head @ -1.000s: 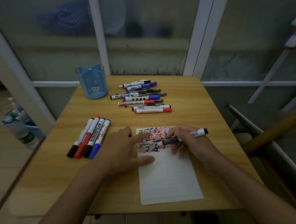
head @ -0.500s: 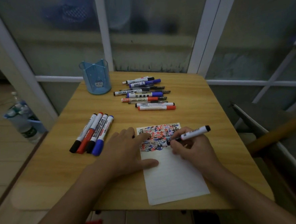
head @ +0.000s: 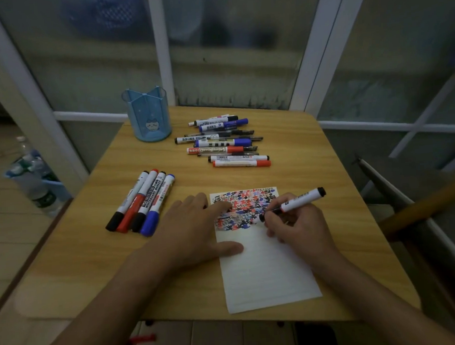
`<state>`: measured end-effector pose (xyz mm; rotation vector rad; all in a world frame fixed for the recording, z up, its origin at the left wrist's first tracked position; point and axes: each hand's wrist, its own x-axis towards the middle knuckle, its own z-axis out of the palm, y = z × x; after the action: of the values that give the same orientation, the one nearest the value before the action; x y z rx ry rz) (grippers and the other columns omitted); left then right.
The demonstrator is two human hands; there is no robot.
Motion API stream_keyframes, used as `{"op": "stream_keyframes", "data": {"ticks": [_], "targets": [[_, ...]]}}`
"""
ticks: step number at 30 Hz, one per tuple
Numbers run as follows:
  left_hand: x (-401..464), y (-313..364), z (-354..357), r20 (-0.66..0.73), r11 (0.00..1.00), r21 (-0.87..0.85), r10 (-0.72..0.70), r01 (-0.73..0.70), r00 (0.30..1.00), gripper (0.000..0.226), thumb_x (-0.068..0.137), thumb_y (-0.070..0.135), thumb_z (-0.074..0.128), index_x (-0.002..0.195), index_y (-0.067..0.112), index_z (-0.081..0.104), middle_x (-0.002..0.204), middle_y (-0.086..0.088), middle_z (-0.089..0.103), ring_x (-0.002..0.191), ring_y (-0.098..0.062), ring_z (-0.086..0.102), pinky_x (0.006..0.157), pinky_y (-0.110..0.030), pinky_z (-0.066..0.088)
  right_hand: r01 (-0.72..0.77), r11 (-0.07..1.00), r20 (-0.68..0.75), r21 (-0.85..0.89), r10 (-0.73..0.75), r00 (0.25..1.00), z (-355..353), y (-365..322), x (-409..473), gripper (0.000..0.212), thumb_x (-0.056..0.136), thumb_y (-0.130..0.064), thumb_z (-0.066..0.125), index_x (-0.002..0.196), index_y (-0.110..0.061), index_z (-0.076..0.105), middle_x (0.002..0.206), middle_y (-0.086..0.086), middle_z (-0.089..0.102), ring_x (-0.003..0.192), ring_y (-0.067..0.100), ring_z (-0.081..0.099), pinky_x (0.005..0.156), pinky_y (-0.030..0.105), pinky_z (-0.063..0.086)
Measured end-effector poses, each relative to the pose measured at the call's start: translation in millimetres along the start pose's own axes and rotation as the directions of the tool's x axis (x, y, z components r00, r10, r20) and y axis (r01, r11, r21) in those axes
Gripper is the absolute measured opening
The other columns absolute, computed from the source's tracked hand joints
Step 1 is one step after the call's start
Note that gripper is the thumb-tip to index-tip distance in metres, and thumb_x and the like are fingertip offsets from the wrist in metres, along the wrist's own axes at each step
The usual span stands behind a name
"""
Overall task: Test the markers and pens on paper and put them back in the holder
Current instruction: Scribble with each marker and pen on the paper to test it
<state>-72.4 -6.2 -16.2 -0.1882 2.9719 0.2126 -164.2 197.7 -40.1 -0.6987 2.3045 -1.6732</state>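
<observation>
Head view: marker (head: 295, 202) test on paper (head: 265, 272), near right of counter (head: 313, 144).
Right hand (head: 297, 229) pinches the light, rigid, likely slick marker low on its barrel; left hand (head: 195, 228) lies flat, fingers spread, pinning the thin sheet.

left hand (head: 195, 228): bare, no ring or glove | right hand (head: 296, 228): bare, no ring or glove | forearms: both bare to frame edge at 6 o'clock, no sleeve, watch or band in view
</observation>
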Motion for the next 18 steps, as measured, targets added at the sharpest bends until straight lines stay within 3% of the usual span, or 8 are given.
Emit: {"op": "stream_keyframes", "data": {"ticks": [8,13,18], "targets": [[0.7,-0.3,-0.3,-0.006,1.0,-0.018,0.007,-0.007,1.0,0.093,0.07,0.089,0.043,0.148,0.045,0.02,0.123,0.003,0.045,0.099,-0.009,0.037,0.086,-0.029,0.039,0.036,0.992,0.002,-0.118,-0.036,0.999,0.1,4.9,1.5,0.012,0.087,-0.013,0.073,0.088,-0.024,0.068,0.074,0.001,0.072,0.071,0.014,0.071,0.062,0.033,0.059],[0.9,-0.4,-0.1,-0.003,1.0,-0.008,0.008,-0.008,1.0,0.092,0.07,0.089,0.043,0.148,0.045,0.019,0.124,0.003,0.044,0.098,-0.009,0.036,0.087,-0.029,0.039,0.023,0.998,0.002,-0.062,-0.023,1.0,-1.0,4.1,0.3,0.011,0.088,-0.012,0.072,0.088,-0.022,0.068,0.073,0.003,0.071,0.069,0.015,0.07,0.061,0.035,0.057],[2.4,0.2,-0.9,-0.001,1.0,-0.006,0.011,-0.011,1.0,0.093,0.07,0.089,0.042,0.149,0.045,0.019,0.122,0.003,0.045,0.097,-0.008,0.035,0.083,-0.028,0.035,0.034,0.993,-0.013,-0.114,-0.035,0.999,-1.0,3.9,0.4,0.011,0.087,-0.011,0.073,0.087,-0.02,0.067,0.072,0.001,0.07,0.07,0.013,0.069,0.065,0.039,0.06]]}}
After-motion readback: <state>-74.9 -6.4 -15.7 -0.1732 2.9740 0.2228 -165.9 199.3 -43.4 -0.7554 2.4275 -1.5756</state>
